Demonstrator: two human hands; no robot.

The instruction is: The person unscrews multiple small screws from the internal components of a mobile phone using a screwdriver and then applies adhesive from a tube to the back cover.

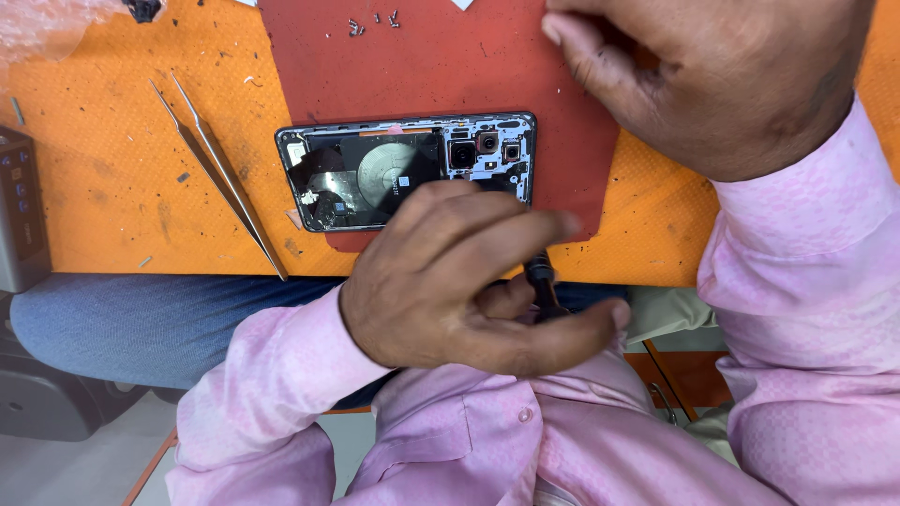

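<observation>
An opened smartphone (pixel 375 173) with its back cover off lies on a dark red mat (pixel 422 66), showing its round coil and camera modules. My left hand (pixel 450 281) hovers just in front of the phone's near edge, with fingers closed around a thin black screwdriver (pixel 542 281). At the top right, my right hand (pixel 712 75) rests on the red mat's right edge, its fingers curled under. Whatever lies under its palm is hidden.
Metal tweezers (pixel 220 173) lie on the orange table surface (pixel 103 159) left of the phone. Several tiny screws (pixel 370 21) sit at the far end of the mat. A grey device (pixel 19 215) stands at the left edge, clear plastic (pixel 47 23) at the top left.
</observation>
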